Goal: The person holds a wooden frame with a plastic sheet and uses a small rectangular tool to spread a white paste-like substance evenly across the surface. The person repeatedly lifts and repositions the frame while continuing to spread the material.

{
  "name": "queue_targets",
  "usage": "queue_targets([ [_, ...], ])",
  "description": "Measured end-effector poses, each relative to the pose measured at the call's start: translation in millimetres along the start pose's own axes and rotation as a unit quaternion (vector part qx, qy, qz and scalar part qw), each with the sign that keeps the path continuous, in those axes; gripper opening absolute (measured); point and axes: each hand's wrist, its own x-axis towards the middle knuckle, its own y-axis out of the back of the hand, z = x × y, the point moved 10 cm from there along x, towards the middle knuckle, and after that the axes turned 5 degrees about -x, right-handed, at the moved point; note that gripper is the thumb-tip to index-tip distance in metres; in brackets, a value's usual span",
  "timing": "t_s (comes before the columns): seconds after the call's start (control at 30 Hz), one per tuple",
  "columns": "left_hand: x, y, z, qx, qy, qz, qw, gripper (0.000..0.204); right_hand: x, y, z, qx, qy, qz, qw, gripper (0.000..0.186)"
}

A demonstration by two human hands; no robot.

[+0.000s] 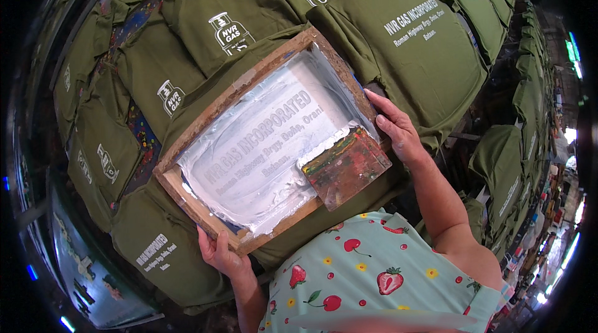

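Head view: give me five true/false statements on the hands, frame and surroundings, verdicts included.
1. The left hand and right hand both hold the wooden frame. True.
2. The paint-stained board lies wholly outside the frame. False: it overlaps the frame's lower right part.
3. White ink is spread inside the frame. True.
4. The garments around the frame are red. False: they are olive green.
5. The prints on them are black. False: they are white.

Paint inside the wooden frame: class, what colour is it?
The paint inside the wooden frame is white; it shows best in the head view.
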Motion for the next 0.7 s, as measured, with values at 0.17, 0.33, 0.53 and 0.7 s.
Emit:
queue_targets([
  [0.17, -0.1, -0.5, 0.0, 0.003, 0.007, -0.002, 1.000, 0.071, 0.4, -0.5, -1.0, -0.004, 0.004, -0.001, 1.000, 0.064],
  [0.33, -0.9, -2.5, 2.2, 0.025, -0.006, 0.007, 1.000, 0.071, 0.6, -0.4, -0.8, -0.010, 0.007, 0.002, 1.000, 0.063],
  [0.53, 1.6, 0.8, -4.7, 0.006, 0.037, 0.032, 0.999, 0.073, -0.5, 3.7, -0.4, -0.059, 0.018, 0.014, 0.998, 0.062],
  [0.7, -0.6, 8.7, -11.2, 0.000, 0.031, 0.033, 0.999, 0.072, -0.5, 4.1, 2.0, -0.018, 0.006, 0.049, 0.999, 0.061],
])
